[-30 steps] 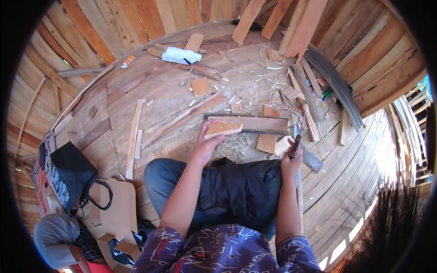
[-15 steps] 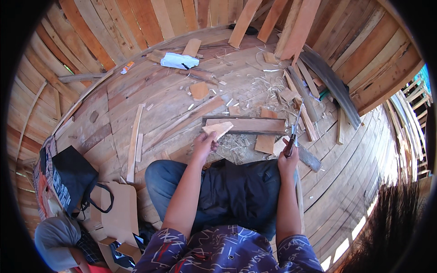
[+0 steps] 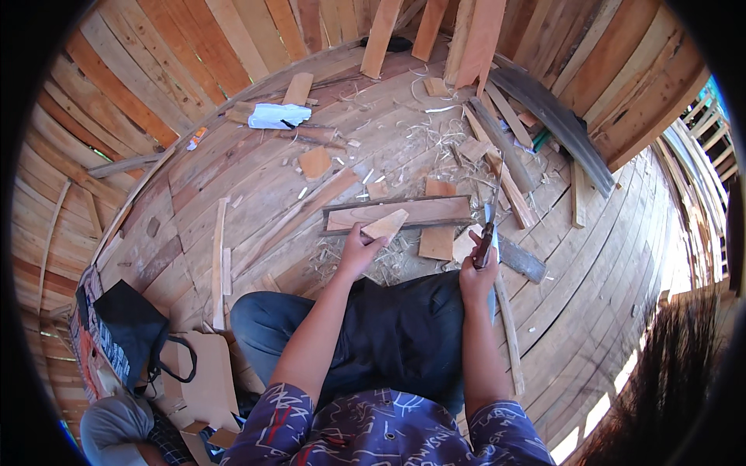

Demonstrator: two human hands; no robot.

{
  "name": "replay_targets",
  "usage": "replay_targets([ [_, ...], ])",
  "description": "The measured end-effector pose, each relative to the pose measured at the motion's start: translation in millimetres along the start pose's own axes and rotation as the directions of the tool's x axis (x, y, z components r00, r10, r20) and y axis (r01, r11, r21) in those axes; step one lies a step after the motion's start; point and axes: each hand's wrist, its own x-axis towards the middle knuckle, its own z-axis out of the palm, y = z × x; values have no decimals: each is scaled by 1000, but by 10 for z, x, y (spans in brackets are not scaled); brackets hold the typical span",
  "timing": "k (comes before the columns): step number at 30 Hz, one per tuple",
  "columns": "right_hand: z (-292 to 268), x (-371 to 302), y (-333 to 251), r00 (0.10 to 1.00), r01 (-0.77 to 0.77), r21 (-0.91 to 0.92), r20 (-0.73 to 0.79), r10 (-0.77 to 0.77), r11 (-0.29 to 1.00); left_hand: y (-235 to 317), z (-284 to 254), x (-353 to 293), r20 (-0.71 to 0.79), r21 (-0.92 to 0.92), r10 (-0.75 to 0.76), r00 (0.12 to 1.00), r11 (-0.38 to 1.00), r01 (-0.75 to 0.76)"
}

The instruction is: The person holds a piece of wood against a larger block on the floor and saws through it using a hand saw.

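My left hand (image 3: 359, 250) grips a small pale wedge of wood (image 3: 386, 226) and holds it up just above my lap. My right hand (image 3: 475, 273) is closed around the dark handle of a knife (image 3: 488, 225), its blade pointing up and away from me. Right behind the wedge a flat reddish plank (image 3: 412, 211) lies across the floor. Wood shavings (image 3: 381, 260) lie scattered around my knees. I sit on the plank floor with dark trousers (image 3: 388, 326) over my legs.
Offcuts (image 3: 437, 242) and long battens (image 3: 497, 167) litter the curved plank floor. A white crumpled rag (image 3: 277, 116) lies far left of centre. A black bag (image 3: 128, 326) and cardboard (image 3: 206, 380) sit at my lower left, beside another person's grey cap (image 3: 116, 431).
My left hand has tilted the wedge so its point rises to the upper right. The knife hand stays close to where it was.
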Motion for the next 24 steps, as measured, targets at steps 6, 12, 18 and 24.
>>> replay_targets([
  [6, -313, -21, -2, 998, -55, 176, -16, 59, 983, -118, 798, 722, 213, 159, 51, 976, 983, -86],
  [12, -904, 108, 60, 995, -46, 246, 100, 22, 968, 81, 1207, 1089, 216, 751, -19, 976, 642, -154],
  [18, -1260, 243, 300, 967, -252, 493, 166, 194, 833, 217, 1379, 1104, 167, 857, 200, 965, 455, -242],
  [24, -1132, 178, 531, 942, -334, 433, 182, 282, 837, 23, 1366, 1163, 319, 828, 242, 916, 400, -394],
])
